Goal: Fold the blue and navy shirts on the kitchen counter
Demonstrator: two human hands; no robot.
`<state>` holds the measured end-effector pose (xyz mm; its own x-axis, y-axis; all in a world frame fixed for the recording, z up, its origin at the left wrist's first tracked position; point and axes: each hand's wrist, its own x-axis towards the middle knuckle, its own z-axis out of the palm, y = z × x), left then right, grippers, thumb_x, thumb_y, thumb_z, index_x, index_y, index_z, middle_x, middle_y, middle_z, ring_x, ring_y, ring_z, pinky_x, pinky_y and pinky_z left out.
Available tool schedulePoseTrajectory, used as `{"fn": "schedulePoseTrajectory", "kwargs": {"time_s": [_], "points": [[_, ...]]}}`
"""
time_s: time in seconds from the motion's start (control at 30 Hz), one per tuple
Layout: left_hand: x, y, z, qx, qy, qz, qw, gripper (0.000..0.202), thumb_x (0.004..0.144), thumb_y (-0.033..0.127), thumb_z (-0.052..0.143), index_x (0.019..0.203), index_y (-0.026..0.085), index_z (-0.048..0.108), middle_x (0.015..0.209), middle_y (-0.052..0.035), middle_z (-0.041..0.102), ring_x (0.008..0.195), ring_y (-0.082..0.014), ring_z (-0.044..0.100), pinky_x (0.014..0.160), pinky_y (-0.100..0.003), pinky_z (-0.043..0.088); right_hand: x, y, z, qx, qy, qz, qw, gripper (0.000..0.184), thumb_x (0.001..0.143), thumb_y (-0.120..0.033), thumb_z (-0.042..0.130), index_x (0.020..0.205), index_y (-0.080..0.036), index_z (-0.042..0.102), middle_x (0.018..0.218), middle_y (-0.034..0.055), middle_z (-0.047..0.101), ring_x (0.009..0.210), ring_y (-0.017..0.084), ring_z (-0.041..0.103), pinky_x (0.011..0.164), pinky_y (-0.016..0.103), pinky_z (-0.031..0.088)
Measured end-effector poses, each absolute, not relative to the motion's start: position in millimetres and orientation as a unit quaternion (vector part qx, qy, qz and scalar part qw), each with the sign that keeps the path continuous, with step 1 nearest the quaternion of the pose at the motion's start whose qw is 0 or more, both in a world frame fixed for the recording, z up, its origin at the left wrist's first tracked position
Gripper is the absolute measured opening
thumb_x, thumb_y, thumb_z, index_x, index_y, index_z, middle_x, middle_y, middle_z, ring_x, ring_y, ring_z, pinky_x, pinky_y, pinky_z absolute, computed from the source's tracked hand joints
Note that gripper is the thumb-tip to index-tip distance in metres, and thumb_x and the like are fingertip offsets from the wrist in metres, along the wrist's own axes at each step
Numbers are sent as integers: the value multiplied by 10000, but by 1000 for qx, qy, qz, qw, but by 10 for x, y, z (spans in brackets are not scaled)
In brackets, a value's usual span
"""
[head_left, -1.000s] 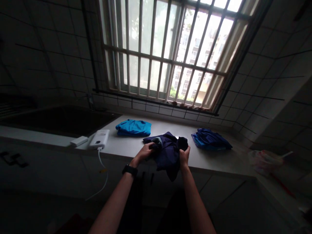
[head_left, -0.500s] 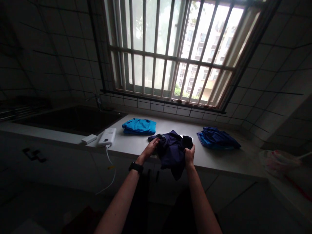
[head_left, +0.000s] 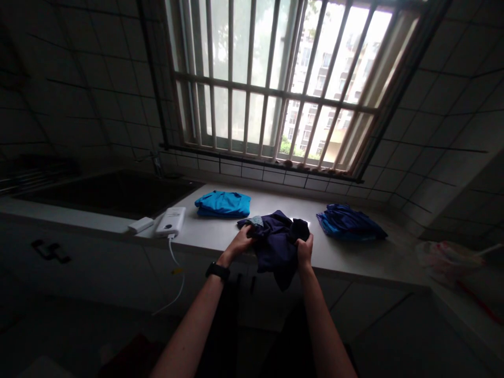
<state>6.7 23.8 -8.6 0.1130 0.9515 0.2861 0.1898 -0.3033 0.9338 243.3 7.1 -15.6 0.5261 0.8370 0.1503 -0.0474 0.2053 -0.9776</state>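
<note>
A dark navy garment [head_left: 275,241] lies crumpled over the counter's front edge, its lower part hanging down. My left hand [head_left: 241,240] is closed on its left side, where a patch of pale grey-green patterned fabric [head_left: 255,221] shows. My right hand [head_left: 305,248] grips the right side, just below a dark bunched opening [head_left: 300,229]. What kind of garment it is, I cannot tell. Behind it to the left sits a folded bright blue garment [head_left: 223,203]. To the right lies a pile of darker blue clothing [head_left: 350,222].
On the left of the counter [head_left: 212,234] are a white power bank [head_left: 170,222] with a hanging cable [head_left: 181,286] and a small white box [head_left: 140,225]. A dark sink [head_left: 114,194] with a tap [head_left: 156,165] lies beyond. At far right is a plastic bag [head_left: 447,260].
My left hand has shifted slightly on the navy garment, and the pale patterned fabric now shows at its left side. My right hand keeps its grip.
</note>
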Motion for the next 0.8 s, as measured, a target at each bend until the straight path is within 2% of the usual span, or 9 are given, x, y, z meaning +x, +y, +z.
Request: {"fn": "schedulePoseTrajectory", "kwargs": {"time_s": [0.1, 0.27, 0.37, 0.47, 0.57, 0.7, 0.8], "points": [[58, 255, -105, 639, 432, 503, 390, 749, 659, 644, 792, 1212, 150, 678, 1361, -162, 653, 1286, -369, 582, 1118, -455, 441, 2439, 77, -167, -546, -363, 322, 683, 434, 527, -203, 499, 960, -232, 509, 764, -36, 564, 707, 184, 538, 666, 305, 460], [88, 237, -110, 583, 448, 511, 446, 722, 816, 720, 592, 1293, 180, 644, 1367, -124, 663, 1321, -330, 566, 1130, -445, 427, 2442, 85, -178, -544, -360, 325, 684, 434, 532, -201, 501, 964, -239, 512, 779, -32, 579, 730, 193, 551, 673, 307, 463], [89, 235, -113, 591, 453, 516, 423, 673, 838, 635, 612, 1356, 206, 591, 1439, -111, 610, 1369, -313, 525, 1165, -431, 390, 2447, 92, -179, -544, -362, 327, 683, 434, 529, -199, 500, 961, -238, 514, 775, -32, 581, 737, 196, 552, 685, 312, 465], [73, 255, -135, 625, 465, 503, 375, 694, 757, 469, 735, 1370, 194, 557, 1440, -127, 600, 1357, -325, 532, 1167, -448, 391, 2449, 96, -173, -549, -359, 330, 679, 435, 517, -193, 500, 950, -234, 516, 773, -34, 578, 732, 194, 548, 694, 315, 466], [59, 285, -166, 637, 477, 497, 345, 661, 725, 331, 725, 1348, 174, 568, 1427, -128, 608, 1360, -322, 527, 1178, -459, 380, 2445, 96, -161, -548, -358, 327, 681, 435, 510, -195, 498, 943, -234, 515, 771, -33, 577, 729, 193, 543, 687, 313, 463], [55, 297, -189, 647, 460, 480, 373, 613, 715, 242, 651, 1319, 153, 602, 1385, -124, 647, 1317, -320, 567, 1165, -482, 398, 2436, 92, -152, -546, -361, 326, 682, 419, 509, -198, 495, 926, -235, 509, 758, -38, 573, 714, 188, 536, 672, 311, 461], [62, 286, -188, 643, 465, 468, 389, 614, 714, 236, 644, 1321, 152, 605, 1364, -127, 662, 1279, -329, 598, 1144, -497, 422, 2438, 90, -154, -543, -363, 328, 682, 428, 517, -199, 500, 944, -234, 514, 775, -32, 586, 725, 192, 547, 680, 315, 467]]}}
